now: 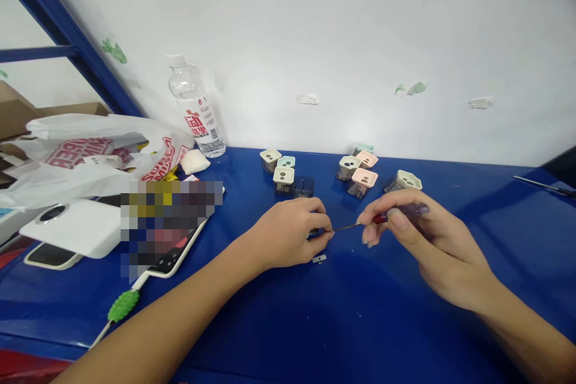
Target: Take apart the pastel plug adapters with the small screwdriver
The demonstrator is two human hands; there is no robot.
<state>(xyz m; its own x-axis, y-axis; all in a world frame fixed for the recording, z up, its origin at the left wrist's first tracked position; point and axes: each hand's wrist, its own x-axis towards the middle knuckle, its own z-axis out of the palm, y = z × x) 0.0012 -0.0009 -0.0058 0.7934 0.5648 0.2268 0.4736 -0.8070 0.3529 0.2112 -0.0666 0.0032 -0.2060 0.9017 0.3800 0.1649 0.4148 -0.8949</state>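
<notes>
My right hand [432,246] is closed around the purple-and-red handle of a screwdriver [400,213], whose thin shaft points left. Its tip meets a small pencil sharpener part [314,232] pinched in my left hand [294,231]; fingers cover most of that part, and only a pale greenish edge shows. Just below my left fingers lies a small metal sharpener blade [319,258] on the blue table. Behind that hand stands a dark see-through sharpener container [305,186] with no top visible on it.
Several two-hole pencil sharpeners stand behind my hands, including a cream one [284,177] and a pink one [364,177]. A water bottle [195,111], a plastic bag [99,150], a phone [180,246] and a white device [76,225] are at left. Another thin tool [542,185] lies far right.
</notes>
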